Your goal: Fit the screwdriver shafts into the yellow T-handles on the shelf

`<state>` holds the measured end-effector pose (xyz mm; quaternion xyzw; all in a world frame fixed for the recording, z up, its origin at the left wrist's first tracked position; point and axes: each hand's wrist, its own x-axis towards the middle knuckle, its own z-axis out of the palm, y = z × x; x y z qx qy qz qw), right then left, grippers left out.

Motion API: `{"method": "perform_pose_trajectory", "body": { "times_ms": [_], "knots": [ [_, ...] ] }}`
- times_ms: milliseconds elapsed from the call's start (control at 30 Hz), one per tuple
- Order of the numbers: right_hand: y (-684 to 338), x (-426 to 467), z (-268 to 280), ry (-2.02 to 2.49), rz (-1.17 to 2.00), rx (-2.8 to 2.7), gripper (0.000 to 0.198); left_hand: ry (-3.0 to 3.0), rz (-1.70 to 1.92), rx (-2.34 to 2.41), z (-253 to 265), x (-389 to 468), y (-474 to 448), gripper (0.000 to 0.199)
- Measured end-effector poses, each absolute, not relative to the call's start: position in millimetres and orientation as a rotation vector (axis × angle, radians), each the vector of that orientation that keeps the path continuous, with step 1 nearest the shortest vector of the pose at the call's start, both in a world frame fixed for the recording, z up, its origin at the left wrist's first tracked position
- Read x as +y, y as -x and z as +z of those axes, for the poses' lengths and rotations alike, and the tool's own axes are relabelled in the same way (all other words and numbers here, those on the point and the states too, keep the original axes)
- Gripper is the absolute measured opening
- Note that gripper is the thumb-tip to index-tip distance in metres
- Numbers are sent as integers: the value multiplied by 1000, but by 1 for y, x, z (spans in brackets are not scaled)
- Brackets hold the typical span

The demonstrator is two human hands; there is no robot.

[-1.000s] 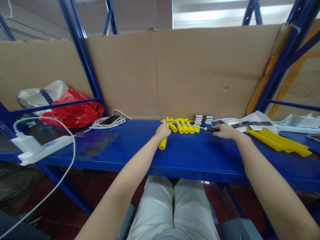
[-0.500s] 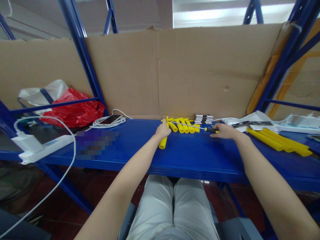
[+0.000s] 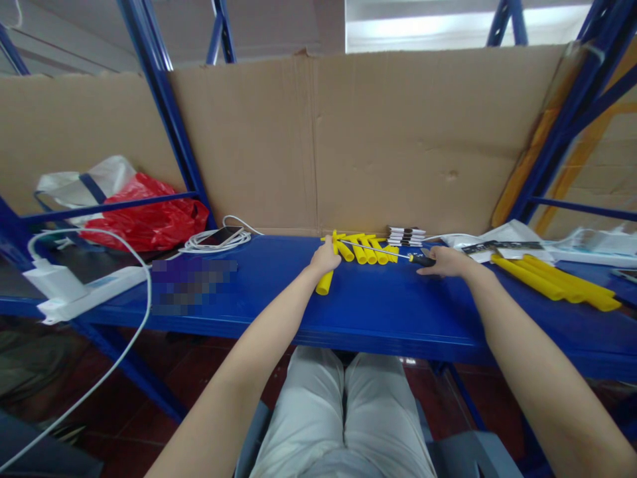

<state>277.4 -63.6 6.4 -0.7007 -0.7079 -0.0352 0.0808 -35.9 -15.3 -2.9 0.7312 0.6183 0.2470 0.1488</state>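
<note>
My left hand [image 3: 326, 255] is closed around a yellow tube [image 3: 324, 284], whose lower end sticks out below the fingers. In my right hand [image 3: 444, 261] is the black and yellow handle of a screwdriver [image 3: 421, 259]. Its long metal shaft reaches left, with the tip at the upper part of the tube by my left hand. Whether the tip goes into the tube I cannot tell. Several short yellow tubes [image 3: 369, 255] lie in a row behind the shaft, on the blue shelf [image 3: 378, 305].
Longer yellow tubes [image 3: 552, 279] lie at the right, before a white plastic bag [image 3: 512, 234]. A stack of white and black packets [image 3: 406, 236] stands against the cardboard [image 3: 398, 146]. At the left are a phone [image 3: 221, 236] on a coiled cable, a red bag [image 3: 149, 212] and a power strip [image 3: 109, 289].
Both hands stay almost in place. The screwdriver handle has turned slightly in my right hand, and the view has shifted a little.
</note>
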Motion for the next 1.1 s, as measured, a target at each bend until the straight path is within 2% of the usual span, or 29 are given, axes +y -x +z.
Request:
{"method": "perform_pose_trajectory", "body": {
  "times_ms": [133, 267, 367, 500, 667, 900, 1033, 1100],
  "knots": [
    [-282, -62, 6, 2060, -91, -2086, 24, -2107, 712, 1770, -4, -14, 37, 54],
    [-280, -65, 10, 2087, 51, -2034, 9, -2126, 707, 1755, -4, -14, 37, 52],
    [-275, -69, 13, 2088, 29, -2051, 7, -2133, 700, 1743, -2, -15, 37, 51],
    [-270, -72, 15, 2106, -64, -2053, 14, -2106, 695, 1727, -1, -16, 38, 52],
    [-269, -73, 13, 2143, 72, -2040, 18, -2097, 703, 1702, -4, -10, 40, 52],
    [-273, -69, 12, 2058, 128, -2059, 12, -2145, 591, 1714, -4, -4, 44, 54],
    [-272, -70, 13, 2076, 11, -2058, 10, -2213, 537, 1715, -2, -3, 44, 57],
    [-270, -73, 14, 2107, -13, -2061, 16, -2245, 524, 1716, -2, -2, 44, 58]
  ]
}}
